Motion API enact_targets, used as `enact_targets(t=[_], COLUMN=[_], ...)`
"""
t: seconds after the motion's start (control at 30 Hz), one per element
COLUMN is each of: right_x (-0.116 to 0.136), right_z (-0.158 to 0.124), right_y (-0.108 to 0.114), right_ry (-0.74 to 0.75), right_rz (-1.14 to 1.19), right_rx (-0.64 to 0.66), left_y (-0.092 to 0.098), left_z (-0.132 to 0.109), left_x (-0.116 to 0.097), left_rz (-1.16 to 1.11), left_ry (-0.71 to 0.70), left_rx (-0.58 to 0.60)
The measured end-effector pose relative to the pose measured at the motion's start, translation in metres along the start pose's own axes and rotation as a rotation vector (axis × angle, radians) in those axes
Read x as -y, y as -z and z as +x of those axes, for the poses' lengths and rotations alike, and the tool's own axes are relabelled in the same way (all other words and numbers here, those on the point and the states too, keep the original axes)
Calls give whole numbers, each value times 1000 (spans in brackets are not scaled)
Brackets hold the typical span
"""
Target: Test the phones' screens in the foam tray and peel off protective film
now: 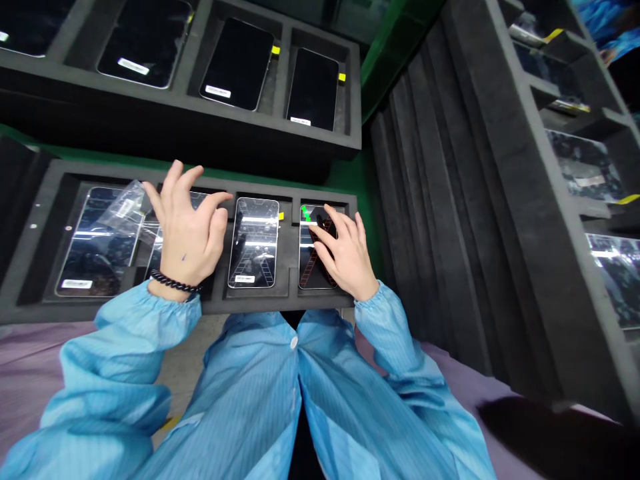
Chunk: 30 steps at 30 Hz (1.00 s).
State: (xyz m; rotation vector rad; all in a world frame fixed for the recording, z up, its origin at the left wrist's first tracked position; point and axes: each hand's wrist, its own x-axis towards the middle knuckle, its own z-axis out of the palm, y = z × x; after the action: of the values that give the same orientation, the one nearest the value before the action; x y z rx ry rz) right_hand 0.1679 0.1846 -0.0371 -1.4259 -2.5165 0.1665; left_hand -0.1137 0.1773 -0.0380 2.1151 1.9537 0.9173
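Note:
My right hand [347, 257] is over the rightmost phone [307, 267] in a dark foam tray [215, 305], its fingers apart and the fingertips at the screen. That screen shows green marks at the top left and red grid lines. My left hand [187, 233], fingers spread, hovers above another phone [156, 250], mostly hidden beneath it. Beside its little finger is a clear plastic film [125, 210] with a white label; whether they touch I cannot tell. Between my hands lies a phone [254, 243] with a white grid on screen. At the far left sits a larger dark-screened device [100, 243].
Beyond the tray stands another foam tray [325, 139] with several dark-screened devices in compartments. Upright foam trays [425, 233] are stacked on the right, beside a tray [555, 200] holding film-wrapped devices. Part of another person's blue sleeve [607, 27] shows at the top right.

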Motion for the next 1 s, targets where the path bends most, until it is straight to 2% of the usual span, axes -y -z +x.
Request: enact_targets(t=[0.2,0.43,0.8,0.9,1.0], right_x=[6,14,25,24,17], right_z=[-25,-57,-106,-110,-95], right_y=[4,8,22,26,23], right_ry=[-29,-72,-127,-124,-153], right_rz=[-6,0,30,60,81], right_rx=[19,10,4,-44,-131], left_y=[-7,-7,-1,0,-2], left_z=[0,0,-2,-2,-1], left_x=[7,10,-1,-1,0], left_rz=[-19,-27,-33,-32,-31], left_ry=[-49,-61,-31,-30,-38], left_rx=[-72,-65,-40,-41,-44])
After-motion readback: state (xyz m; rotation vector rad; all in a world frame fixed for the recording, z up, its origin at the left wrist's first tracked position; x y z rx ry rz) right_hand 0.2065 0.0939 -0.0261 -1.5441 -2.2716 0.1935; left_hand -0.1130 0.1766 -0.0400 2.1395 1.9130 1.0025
